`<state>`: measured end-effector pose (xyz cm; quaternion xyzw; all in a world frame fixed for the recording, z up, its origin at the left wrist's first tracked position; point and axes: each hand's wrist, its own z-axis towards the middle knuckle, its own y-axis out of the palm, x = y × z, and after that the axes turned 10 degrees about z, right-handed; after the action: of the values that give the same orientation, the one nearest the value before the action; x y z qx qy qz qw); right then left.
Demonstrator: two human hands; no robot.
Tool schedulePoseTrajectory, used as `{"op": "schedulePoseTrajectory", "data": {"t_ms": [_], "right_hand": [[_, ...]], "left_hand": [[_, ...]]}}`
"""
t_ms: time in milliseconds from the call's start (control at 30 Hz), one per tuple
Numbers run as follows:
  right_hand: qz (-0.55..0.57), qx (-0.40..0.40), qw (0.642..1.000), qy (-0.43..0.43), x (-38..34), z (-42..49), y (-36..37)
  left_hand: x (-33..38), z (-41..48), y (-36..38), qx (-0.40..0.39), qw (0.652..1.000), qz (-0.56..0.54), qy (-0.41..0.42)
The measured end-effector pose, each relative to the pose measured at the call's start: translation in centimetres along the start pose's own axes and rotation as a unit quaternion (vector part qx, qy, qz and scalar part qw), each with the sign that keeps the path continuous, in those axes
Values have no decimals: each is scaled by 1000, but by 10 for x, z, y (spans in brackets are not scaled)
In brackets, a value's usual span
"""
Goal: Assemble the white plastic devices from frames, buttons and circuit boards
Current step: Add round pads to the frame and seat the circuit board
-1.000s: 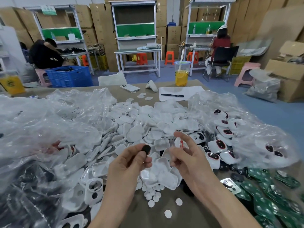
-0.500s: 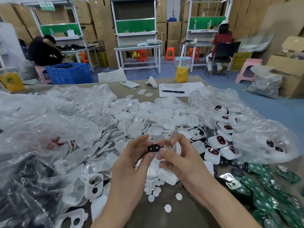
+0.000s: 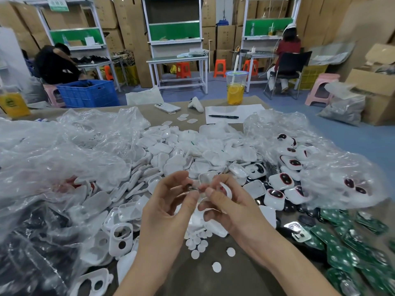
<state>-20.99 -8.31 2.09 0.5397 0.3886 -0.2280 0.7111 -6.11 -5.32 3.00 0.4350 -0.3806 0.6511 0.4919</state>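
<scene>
Button meets frame at the fingertips, over the heap.
My left hand (image 3: 168,208) pinches the small dark round button (image 3: 190,187), which sits just left of the curved white plastic frame (image 3: 227,190) gripped in my right hand (image 3: 230,208). Blur hides whether they touch. Loose white plastic shells (image 3: 171,154) crowd behind, and green circuit boards (image 3: 342,248) lie well to the right.

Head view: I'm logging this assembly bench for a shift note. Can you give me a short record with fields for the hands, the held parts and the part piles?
left hand: pinches a small dark button at its fingertips
right hand: grips a white frame
step: button and frame held close together; whether joined is too blurred to tell
centre pile: white shells
right pile: white devices with dark red-rimmed faces
near right: green circuit boards
near centre: loose white discs on the table
</scene>
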Motion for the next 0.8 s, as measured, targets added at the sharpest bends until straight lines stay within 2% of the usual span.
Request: {"op": "schedulePoseTrajectory", "data": {"t_ms": [67,200,600,800], "right_hand": [[10,16,1000,6,-2,0,2],[-73,55,996,2,-8,1,-2],[-124,68,990,-4,-2,2,-9],[-174,84,981,-24,0,1,1]], "left_hand": [[0,2,-2,17,999,-28,-5],[1,4,-4,25,998,-49,-10],[0,2,-5,-43,997,58,-29],[0,2,0,-21,998,54,-24]]}}
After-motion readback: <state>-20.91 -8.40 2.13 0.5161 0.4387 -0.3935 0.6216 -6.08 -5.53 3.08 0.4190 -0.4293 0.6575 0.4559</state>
